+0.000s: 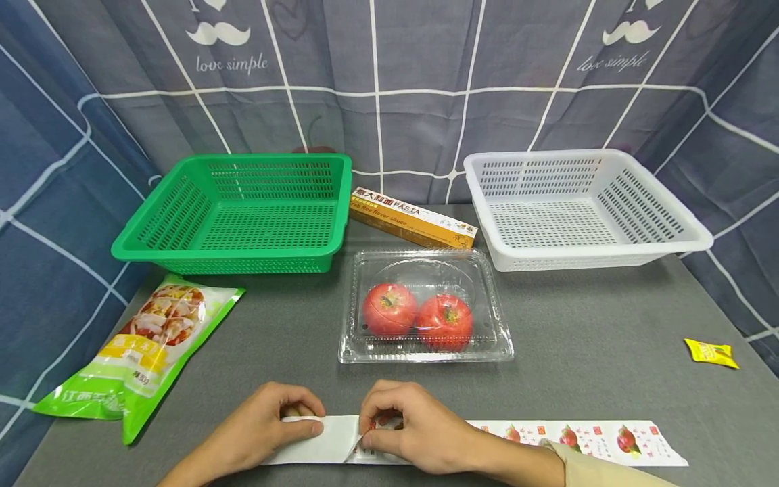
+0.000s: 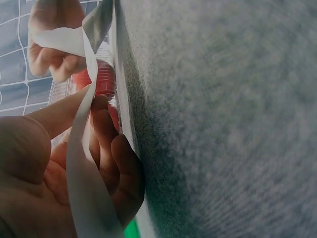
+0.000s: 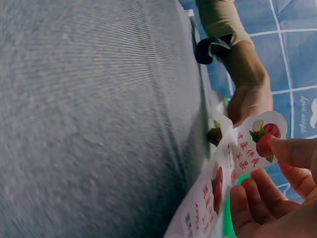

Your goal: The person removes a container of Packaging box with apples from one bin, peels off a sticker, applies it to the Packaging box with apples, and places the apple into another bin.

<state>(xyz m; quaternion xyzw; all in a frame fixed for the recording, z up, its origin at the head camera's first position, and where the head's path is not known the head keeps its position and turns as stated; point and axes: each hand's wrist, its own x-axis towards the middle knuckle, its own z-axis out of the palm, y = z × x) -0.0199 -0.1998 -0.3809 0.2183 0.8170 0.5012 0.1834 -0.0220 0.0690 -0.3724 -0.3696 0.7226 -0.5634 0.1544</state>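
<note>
A long strip of apple stickers [image 1: 569,438] lies across the table's front, its left part showing plain white backing [image 1: 322,446]. My left hand [image 1: 268,423] pinches that white part, thumb on top; in the left wrist view the strip's edge [image 2: 84,153] runs past its fingers. My right hand [image 1: 426,426] bends over the strip's middle. In the right wrist view it pinches one sticker [image 3: 267,139], printed with red apples and red writing, which stands away from the strip beside it. Behind the hands sits a clear plastic box [image 1: 426,352] holding two red apples [image 1: 445,322].
A green basket [image 1: 225,256] stands back left and a white basket [image 1: 602,256] back right. Between them leans a pasta box [image 1: 414,220]. A green-and-white food bag [image 1: 146,345] lies at the left, a small yellow packet [image 1: 712,353] at the far right.
</note>
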